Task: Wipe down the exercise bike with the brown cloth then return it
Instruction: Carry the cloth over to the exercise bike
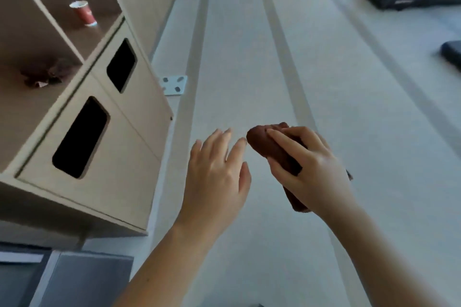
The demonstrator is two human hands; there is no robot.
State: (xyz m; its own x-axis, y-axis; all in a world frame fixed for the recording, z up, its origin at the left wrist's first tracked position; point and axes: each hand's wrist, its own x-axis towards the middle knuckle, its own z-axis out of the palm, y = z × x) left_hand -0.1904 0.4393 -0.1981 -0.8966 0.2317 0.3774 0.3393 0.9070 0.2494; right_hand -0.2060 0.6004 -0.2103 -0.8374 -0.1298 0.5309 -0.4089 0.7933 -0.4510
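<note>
The right hand had a closed grip on the rolled brown cloth; left hand spread wide beside it. No bike showed, so progress was unclear.

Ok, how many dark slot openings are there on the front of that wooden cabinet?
2. One slot is on the nearer panel, the other slot on the farther panel, below the red cup. More may lie outside the frame.

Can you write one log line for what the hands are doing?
right hand: holds rolled brown cloth | left hand: open, empty | beside cabinet
</note>
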